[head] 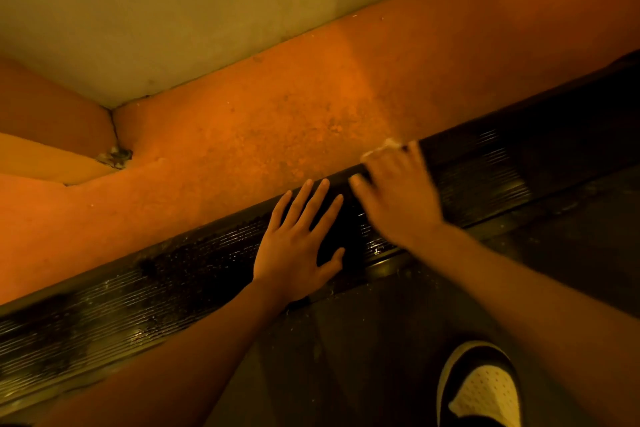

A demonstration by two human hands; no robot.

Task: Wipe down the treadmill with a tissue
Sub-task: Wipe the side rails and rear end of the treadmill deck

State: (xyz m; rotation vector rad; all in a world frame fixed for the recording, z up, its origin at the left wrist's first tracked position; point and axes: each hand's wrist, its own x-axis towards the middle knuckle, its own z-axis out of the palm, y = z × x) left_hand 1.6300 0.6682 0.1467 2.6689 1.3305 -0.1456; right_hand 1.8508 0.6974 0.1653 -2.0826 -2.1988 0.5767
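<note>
Black ribbed side rail, left of the fingers: this stretch of the treadmill carries pale specks and dull patches, so I judge it not yet wiped.
Left hand: lies flat on the rail with its fingers straight and spread. It holds nothing and seems only to brace.
Right hand: just right of the left one, its thumb near the left fingertips. It is blurred, but its fingers look close together and bent over the tissue, pressing it onto the rail.
Tissue: a pale wad, mostly hidden under the right fingers. A little shows beyond the fingertips at the rail's outer edge, beside the orange floor.
Rail right of the fingers: the ribs look darker with fewer specks, so it is probably wiped already, though the dim light leaves doubt.
Belt: nearer than the fingers and dusty, with a shoe on it.
Progress: part-way, by my reading. The left stretch of rail and the belt remain.
</note>
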